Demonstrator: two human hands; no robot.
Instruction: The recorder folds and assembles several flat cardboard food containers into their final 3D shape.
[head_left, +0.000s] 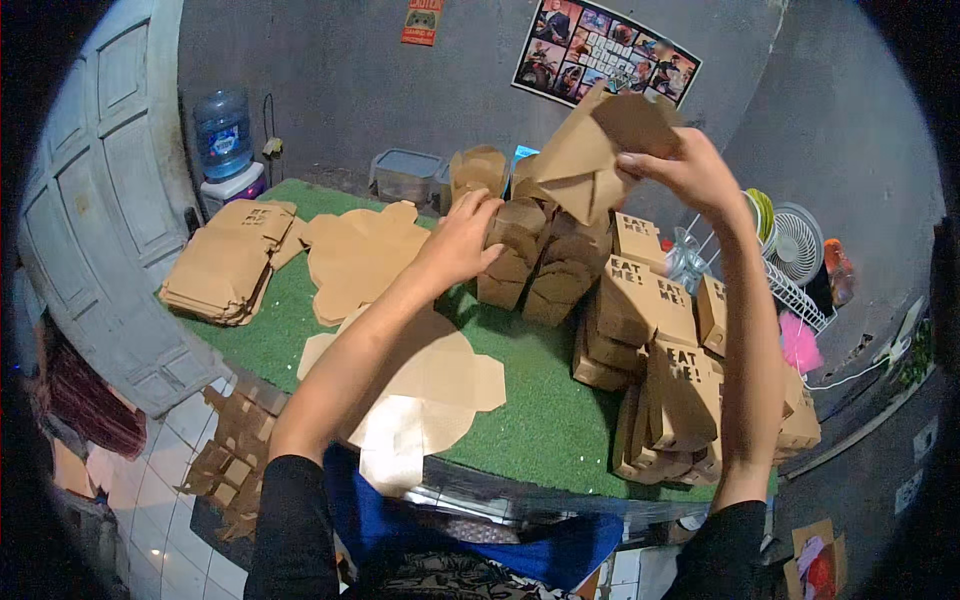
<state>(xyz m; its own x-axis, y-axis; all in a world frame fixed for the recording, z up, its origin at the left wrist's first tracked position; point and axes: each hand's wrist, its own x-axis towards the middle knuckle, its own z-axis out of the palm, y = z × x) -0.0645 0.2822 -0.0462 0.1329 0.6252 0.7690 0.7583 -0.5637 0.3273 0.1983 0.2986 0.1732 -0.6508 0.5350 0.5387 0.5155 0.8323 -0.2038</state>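
Observation:
My right hand (690,172) is raised over the far right of the table. It pinches an open brown paper food box (585,165), tilted, between thumb and fingers. At the table's middle, my left hand (468,238) grips the left side of an unfolded-top paper food box (503,278), one of several standing upright together. Part of that box is behind the fingers. Beside it stands another open-topped box (562,285). Below my left forearm lie flat round-flapped box blanks (440,375), and another flat blank (365,255) is farther back.
A stack of flat folded boxes (225,262) lies at the table's left. Closed boxes (685,395) are piled along the right edge of the green table cover (520,400). Behind stand a grey plastic container (405,178), a water dispenser (225,150) and a fan (797,245).

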